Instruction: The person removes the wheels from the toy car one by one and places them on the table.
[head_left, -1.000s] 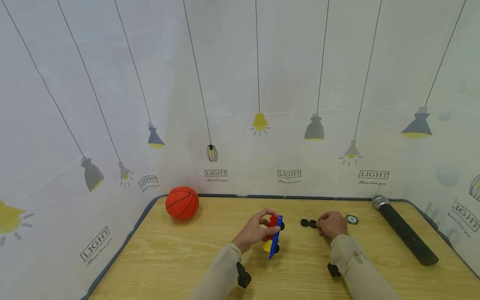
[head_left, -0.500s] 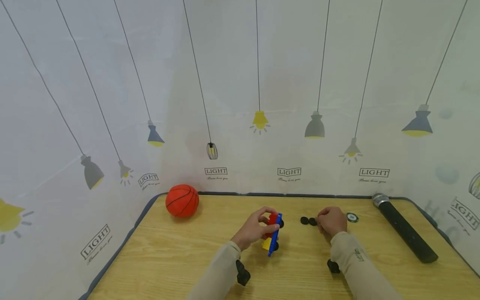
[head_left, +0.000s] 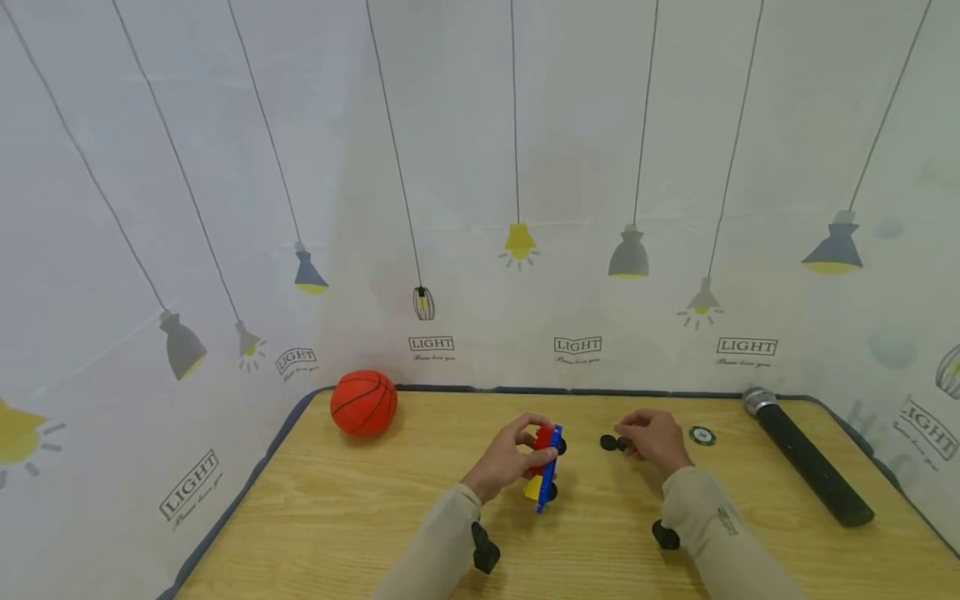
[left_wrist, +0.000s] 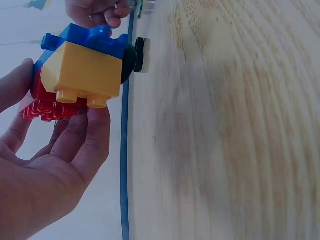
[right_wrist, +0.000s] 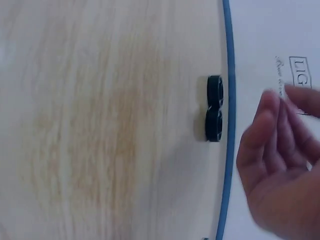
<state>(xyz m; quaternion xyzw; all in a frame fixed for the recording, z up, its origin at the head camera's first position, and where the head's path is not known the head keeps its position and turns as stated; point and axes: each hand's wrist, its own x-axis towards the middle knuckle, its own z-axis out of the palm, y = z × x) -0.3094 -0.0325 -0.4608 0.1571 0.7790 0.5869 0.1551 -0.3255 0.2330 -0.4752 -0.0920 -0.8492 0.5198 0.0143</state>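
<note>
Showing unblocked, R-wrist only: blk discs [right_wrist: 214, 123]

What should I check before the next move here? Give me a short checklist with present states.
1. Toy gripped by the left hand and off the table: ok.
2. Loose wheels near the right hand: ok, two lie side by side on the table.
3. Right hand holding a wheel: not ok, none shows in its fingers.
4. Mounted wheels fully seated on the toy: cannot tell, the joints are too small to see.
5. Ball, mic and chip out of the way: ok, all apart from both hands.
</note>
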